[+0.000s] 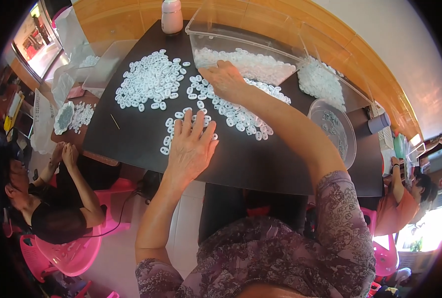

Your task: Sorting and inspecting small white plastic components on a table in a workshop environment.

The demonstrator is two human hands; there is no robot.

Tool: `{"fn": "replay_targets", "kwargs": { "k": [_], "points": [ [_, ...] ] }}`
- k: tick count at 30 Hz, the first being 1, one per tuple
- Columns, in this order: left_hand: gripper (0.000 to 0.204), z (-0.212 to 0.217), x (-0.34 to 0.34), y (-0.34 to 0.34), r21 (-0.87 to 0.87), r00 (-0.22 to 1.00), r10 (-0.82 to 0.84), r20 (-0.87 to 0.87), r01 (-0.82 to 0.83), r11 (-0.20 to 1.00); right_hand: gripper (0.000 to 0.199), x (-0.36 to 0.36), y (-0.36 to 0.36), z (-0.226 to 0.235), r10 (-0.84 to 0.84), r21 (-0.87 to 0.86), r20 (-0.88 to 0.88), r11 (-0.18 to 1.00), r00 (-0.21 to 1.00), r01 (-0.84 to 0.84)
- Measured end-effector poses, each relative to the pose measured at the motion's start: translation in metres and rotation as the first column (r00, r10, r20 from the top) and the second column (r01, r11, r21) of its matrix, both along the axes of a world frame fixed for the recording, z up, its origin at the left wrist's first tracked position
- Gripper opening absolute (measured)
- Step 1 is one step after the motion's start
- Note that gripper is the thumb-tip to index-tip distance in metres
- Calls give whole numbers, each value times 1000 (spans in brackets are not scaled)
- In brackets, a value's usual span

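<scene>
Patterned shirt (268, 248) nearest. Left hand (191, 141) spread, unclenched, over white pieces (167, 140); right hand (225, 82), grip indiscernible. Heap (149, 79) apparently done; loose pieces remain.

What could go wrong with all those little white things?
Some might get mixed up: the loose white pieces by the left hand lie close to the bigger pile, so a careless sweep might run them together.
A few could get bumped: the right forearm reaches over that pile toward the clear bin.
And the pink bottle stands near the table's far edge, so a hard knock might tip it.
</scene>
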State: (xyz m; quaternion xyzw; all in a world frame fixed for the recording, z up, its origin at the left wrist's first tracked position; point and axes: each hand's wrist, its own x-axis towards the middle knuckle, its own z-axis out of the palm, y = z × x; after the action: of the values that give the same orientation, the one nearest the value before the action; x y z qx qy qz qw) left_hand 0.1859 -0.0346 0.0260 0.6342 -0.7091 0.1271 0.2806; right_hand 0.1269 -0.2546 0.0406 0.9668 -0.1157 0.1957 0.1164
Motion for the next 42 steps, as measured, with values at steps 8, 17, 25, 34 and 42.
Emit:
{"fn": "replay_targets", "kwargs": {
  "k": [8, 17, 25, 34, 42],
  "points": [
    [44, 0, 0, 1, -1, 1000, -1, -3, 1, 1000, 28, -17, -4, 3, -63, 36, -70, 997, 996, 65],
    [45, 0, 0, 0, -1, 1000, 8, 2, -8, 1000, 16, -7, -2, 6, -64, 66, -46, 996, 997, 67],
    [42, -1, 0, 0, -21, 1000, -10, 11, 10, 1000, 7, 21, 3, 5, -30, 33, 58, 999, 998, 28],
    [43, 1, -1, 0, 3, 999, 32, -1, -32, 999, 9, 62, 13, 5, -16, -1, -110, 1000, 994, 16],
    [42, 3, -1, 1, 2, 999, 14, -29, -14, 1000, 12, 57, 9, 3, -42, 111, 53, 993, 998, 35]
  ]
}}
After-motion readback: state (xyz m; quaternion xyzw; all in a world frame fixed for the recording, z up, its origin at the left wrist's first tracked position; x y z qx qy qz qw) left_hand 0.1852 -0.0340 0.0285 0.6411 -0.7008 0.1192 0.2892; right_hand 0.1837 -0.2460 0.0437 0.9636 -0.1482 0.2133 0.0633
